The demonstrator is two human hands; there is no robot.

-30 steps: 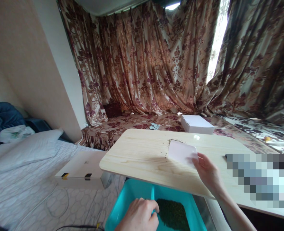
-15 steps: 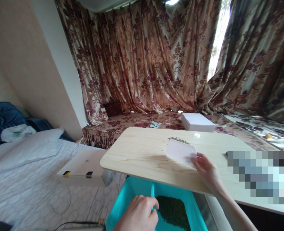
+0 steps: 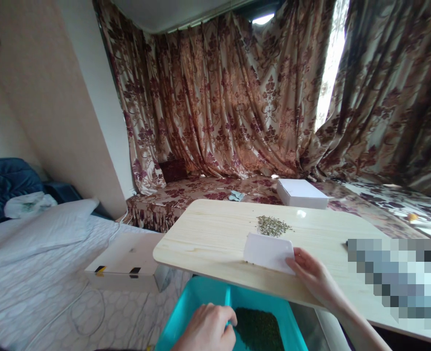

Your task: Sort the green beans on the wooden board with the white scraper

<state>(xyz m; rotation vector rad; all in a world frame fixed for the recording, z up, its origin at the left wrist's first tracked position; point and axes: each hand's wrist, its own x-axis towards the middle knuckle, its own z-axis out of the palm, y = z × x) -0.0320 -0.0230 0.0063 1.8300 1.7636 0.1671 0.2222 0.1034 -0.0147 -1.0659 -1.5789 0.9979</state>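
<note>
Table [image 3: 201,226] with a pale wood top is the reference for all positions. Right hand [image 3: 312,268], over the table's near half: grip narrow, with thumb and fingers closed on the right end of a white sheet [image 3: 268,252]. The white sheet is tilted above the middle of the table; its lower edge is on or close to the surface, which one cannot be told.

A loose heap of greenish grains [image 3: 273,225] lies on the table, directly beyond the sheet's upper edge. A few stray grains lie near the sheet's lower left corner.

Blue bin [image 3: 287,317]: located below the near edge of the table, split by a divider [image 3: 227,294]. The right compartment contains a dark green mass [image 3: 261,327].

Left hand [image 3: 211,327], below the table's near edge: positioned over the bin, fingers curled at the divider. Whether it grips the divider cannot be told.

Surroundings: a white box [image 3: 301,192] and a small cloth [image 3: 236,196] lie beyond the table's far edge. A flat box [image 3: 127,258] lies left of the table, on the bed [image 3: 116,312].
</note>
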